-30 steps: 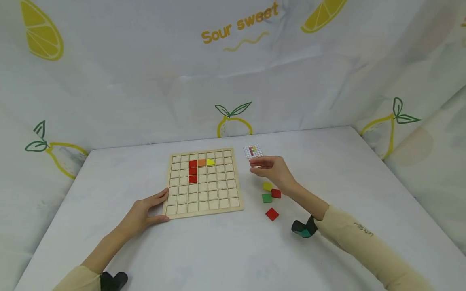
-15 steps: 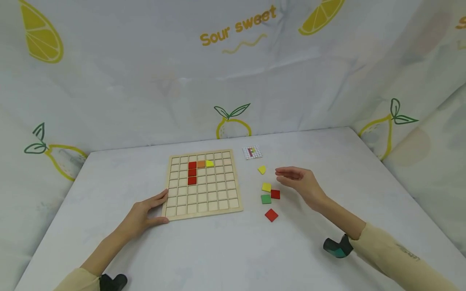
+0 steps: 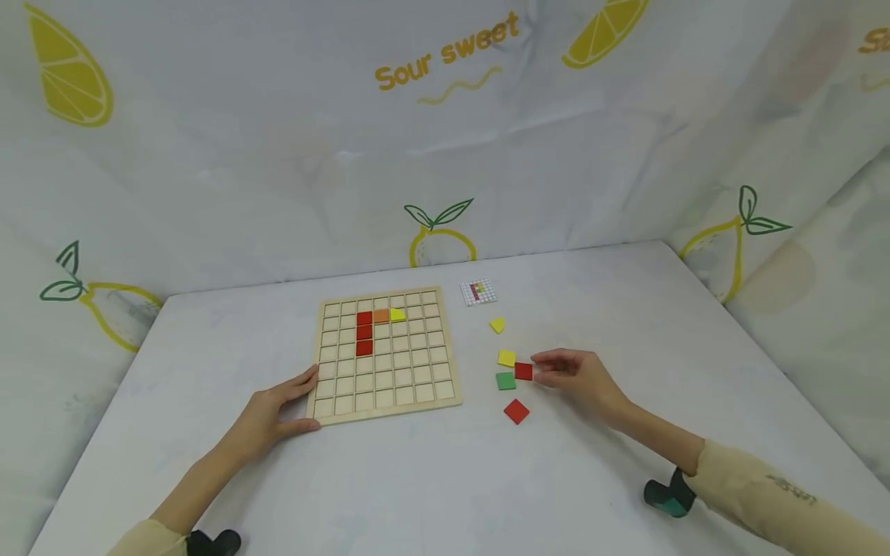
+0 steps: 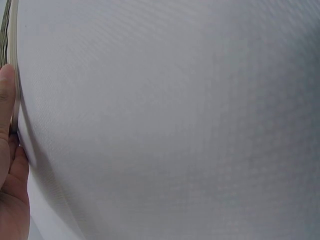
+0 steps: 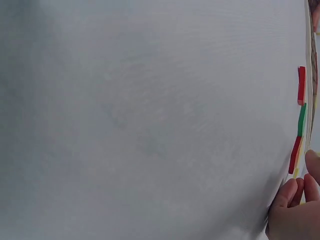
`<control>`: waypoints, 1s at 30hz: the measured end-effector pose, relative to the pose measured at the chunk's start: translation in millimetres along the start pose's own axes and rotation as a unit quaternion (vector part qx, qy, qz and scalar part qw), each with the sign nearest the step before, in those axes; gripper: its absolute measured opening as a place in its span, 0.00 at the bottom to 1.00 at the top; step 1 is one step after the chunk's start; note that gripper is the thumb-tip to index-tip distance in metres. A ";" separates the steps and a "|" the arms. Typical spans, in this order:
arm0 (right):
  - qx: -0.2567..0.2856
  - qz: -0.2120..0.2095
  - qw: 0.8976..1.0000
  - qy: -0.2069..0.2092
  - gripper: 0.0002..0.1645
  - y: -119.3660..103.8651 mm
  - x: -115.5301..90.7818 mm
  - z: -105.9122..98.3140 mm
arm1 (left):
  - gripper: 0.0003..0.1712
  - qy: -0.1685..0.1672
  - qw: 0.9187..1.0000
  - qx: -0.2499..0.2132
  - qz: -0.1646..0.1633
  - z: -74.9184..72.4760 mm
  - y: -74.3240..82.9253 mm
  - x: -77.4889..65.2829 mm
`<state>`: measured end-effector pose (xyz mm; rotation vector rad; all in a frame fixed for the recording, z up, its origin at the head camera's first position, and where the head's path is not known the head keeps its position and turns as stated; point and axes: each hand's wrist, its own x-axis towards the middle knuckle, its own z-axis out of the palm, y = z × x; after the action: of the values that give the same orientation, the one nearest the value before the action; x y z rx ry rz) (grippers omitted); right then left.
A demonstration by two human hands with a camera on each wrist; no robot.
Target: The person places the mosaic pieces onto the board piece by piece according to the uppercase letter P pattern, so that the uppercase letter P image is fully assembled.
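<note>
Left hand, uncurled, touching left edge of wooden grid board; right hand, parted, just beside red tile.

The white table bore a wooden grid board at left and, at right from far to near, printed card, pointed yellow tile, square yellow tile, red tile beside green tile, and second red tile.
</note>
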<state>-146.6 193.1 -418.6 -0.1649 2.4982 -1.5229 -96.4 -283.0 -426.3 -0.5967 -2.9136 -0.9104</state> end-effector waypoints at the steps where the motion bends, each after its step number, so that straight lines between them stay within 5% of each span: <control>1: -0.005 -0.004 1.000 0.002 0.22 0.4 0.4 1.2 | 0.44 0.003 1.000 -0.001 0.003 -0.1 -0.3 -0.1; 8: -0.073 -0.019 0.997 0.022 0.22 -2.1 2.3 8.2 | 0.44 0.000 1.000 -0.017 0.002 0.0 0.4 -1.0; 17: -0.139 -0.088 0.986 0.005 0.17 1.8 8.9 3.1 | 0.44 0.002 1.000 -0.013 0.000 -0.6 2.0 -1.2; 30: -0.109 -0.093 0.990 -0.014 0.19 4.7 7.6 -10.2 | 0.44 0.009 1.000 -0.009 0.011 0.6 0.0 -1.3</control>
<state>-156.4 202.6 -419.1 -0.4633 2.6871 -1.2935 -95.2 -283.1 -427.0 -0.6184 -2.8803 -0.9360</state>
